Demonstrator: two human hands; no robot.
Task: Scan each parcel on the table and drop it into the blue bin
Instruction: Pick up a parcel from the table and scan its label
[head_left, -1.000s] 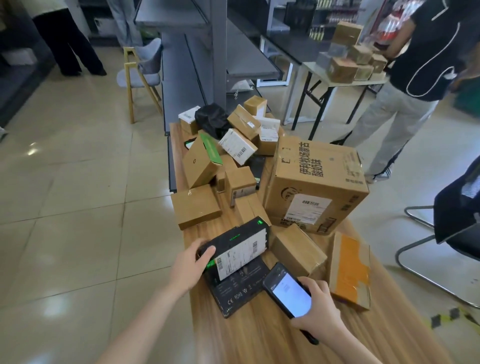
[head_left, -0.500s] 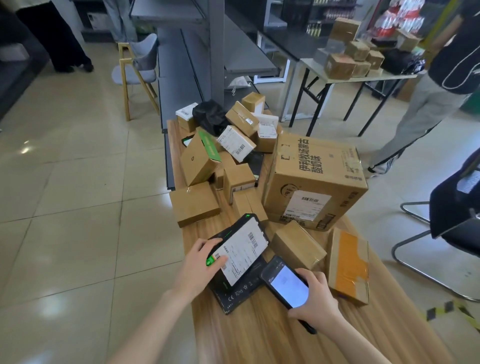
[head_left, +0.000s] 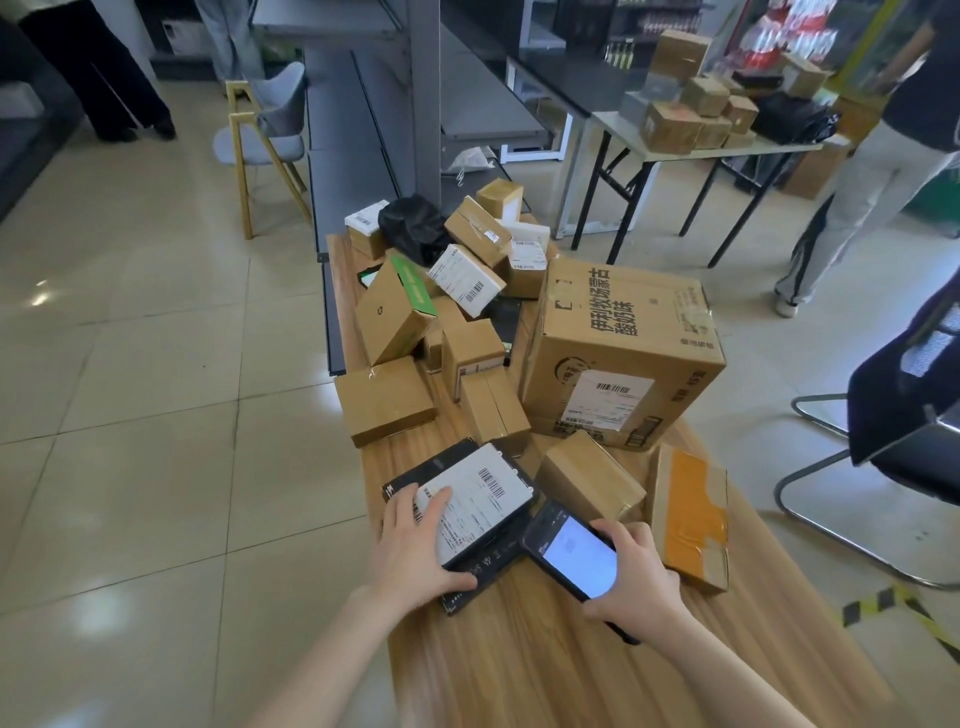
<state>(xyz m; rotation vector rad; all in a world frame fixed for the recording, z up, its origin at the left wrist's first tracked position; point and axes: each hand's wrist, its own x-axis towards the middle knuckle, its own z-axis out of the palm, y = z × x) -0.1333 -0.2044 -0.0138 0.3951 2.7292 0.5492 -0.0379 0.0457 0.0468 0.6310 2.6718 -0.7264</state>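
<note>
Tiled floor (head_left: 156, 364), parcel-strewn wooden table (head_left: 571, 665)

The room was bright and evenly lit from overhead. Ceiling lights glared as soft white patches on the glossy floor tiles (head_left: 156, 415). The phone (head_left: 579, 564) screen was washed out to pale blue. Straight lines bowed toward the frame edges, and the far background looked slightly soft.

Bare tabletop (head_left: 519, 670) in front, dense parcel pile (head_left: 470, 358) and large carton (head_left: 618, 343) beyond.
</note>
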